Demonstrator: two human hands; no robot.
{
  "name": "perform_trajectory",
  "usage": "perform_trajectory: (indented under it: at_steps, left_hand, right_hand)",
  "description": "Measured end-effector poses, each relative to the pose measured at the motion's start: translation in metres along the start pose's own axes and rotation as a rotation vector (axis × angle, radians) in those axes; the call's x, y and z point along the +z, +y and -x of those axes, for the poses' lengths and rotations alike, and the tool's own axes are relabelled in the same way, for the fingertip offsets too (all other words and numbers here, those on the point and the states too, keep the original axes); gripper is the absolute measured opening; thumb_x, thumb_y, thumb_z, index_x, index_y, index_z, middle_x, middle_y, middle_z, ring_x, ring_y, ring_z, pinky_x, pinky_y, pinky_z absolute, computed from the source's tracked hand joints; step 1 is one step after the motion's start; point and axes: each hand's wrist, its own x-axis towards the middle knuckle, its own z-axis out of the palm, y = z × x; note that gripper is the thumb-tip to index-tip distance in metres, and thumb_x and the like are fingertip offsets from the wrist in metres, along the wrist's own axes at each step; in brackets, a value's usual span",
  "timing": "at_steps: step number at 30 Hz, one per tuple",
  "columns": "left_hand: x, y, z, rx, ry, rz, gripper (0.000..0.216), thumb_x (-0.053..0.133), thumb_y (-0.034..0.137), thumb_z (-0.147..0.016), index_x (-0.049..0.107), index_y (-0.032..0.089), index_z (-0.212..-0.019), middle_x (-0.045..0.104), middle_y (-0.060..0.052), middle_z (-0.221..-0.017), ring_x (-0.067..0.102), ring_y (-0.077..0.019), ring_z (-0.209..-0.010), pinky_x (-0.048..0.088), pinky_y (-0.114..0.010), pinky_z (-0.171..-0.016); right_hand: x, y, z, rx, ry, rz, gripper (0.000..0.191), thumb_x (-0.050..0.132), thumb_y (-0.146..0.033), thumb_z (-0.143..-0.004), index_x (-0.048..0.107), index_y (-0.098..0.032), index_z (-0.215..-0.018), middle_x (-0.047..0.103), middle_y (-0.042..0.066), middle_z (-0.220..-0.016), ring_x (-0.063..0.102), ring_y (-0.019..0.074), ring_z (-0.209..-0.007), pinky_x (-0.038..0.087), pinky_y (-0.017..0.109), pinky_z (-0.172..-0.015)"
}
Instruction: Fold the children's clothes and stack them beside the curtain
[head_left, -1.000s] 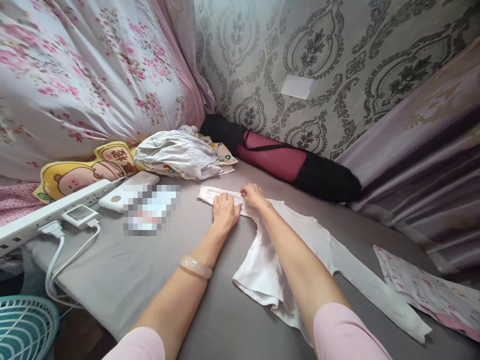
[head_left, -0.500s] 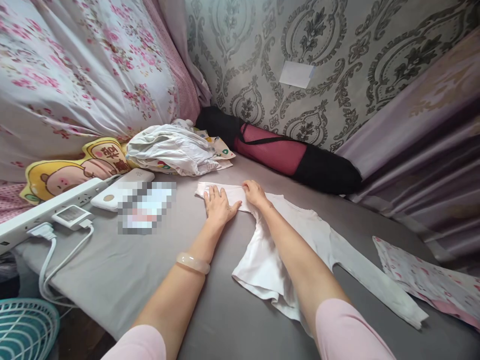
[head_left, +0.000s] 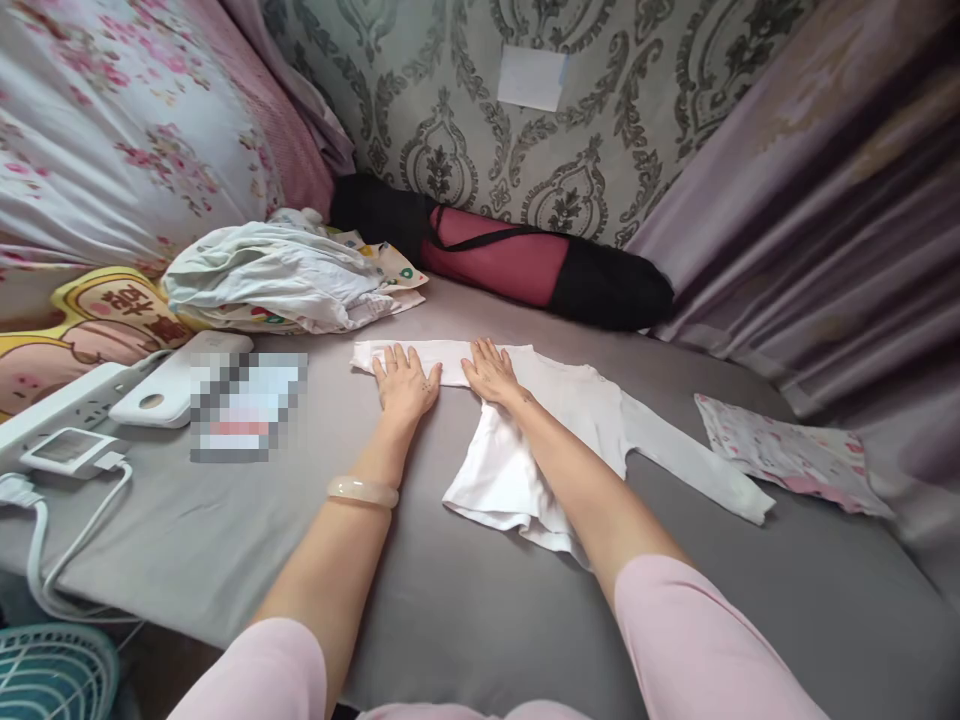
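A white long-sleeved shirt (head_left: 577, 400) lies spread on the grey sheet (head_left: 450, 600), one sleeve stretched to the left and the other slanting down to the right. My left hand (head_left: 406, 382) presses flat on the left sleeve near its cuff, fingers spread. Farther along that same sleeve, close to the shoulder, my right hand (head_left: 491, 372) rests flat with fingers stretched out. Part of the shirt's body is hidden under my right forearm, and its lower hem is bunched.
A pink-patterned folded garment (head_left: 787, 455) lies at right. Crumpled pale clothes (head_left: 277, 275) and a black-and-red mesh bag (head_left: 502, 255) sit along the back. At left are a power strip (head_left: 75, 405), a charger with cables (head_left: 71, 452), a white device (head_left: 180, 380) and a blurred-out rectangle (head_left: 251, 405).
My right hand has gone from pinching the sleeve to lying flat on it. My left hand stays on the sleeve. The view has shifted, and more of the folded garment shows.
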Motion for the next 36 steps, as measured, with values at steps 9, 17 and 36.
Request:
perform_trajectory:
  at_steps: [9,17,36]
  left_hand:
    - [-0.004,-0.001,0.008,0.048,0.115,0.047,0.068,0.031,0.047,-0.096,0.045,-0.004,-0.14,0.037,-0.03,-0.152,0.026,-0.0397,-0.146,0.015,-0.059,-0.117]
    - [-0.014,0.006,0.016,0.087,0.207,0.094,0.054,0.041,0.043,-0.093,0.053,0.004,-0.128,0.044,-0.03,-0.144,0.036,-0.0422,-0.135,0.027,-0.058,-0.109]
    - [-0.07,-0.004,0.141,0.298,-0.709,0.628,0.066,0.068,0.057,-0.074,0.053,0.018,-0.125,0.059,0.0,-0.081,0.053,-0.0163,-0.068,0.043,-0.028,-0.06]
  right_hand:
    - [-0.034,0.035,0.079,0.012,0.21,-0.578,0.052,0.043,-0.035,-0.097,0.042,-0.017,-0.146,0.048,0.009,-0.15,0.047,0.0165,-0.136,0.038,0.029,-0.111]
    - [-0.05,0.11,0.245,0.315,0.437,-0.791,0.023,0.053,-0.034,-0.09,0.063,-0.018,-0.103,0.073,0.006,-0.089,0.069,0.0156,-0.076,0.055,0.03,-0.074]
    - [-0.017,0.061,0.351,0.362,0.226,-0.128,0.039,0.049,-0.02,-0.086,0.053,-0.023,-0.125,0.066,0.004,-0.105,0.063,0.0194,-0.09,0.042,0.03,-0.073]
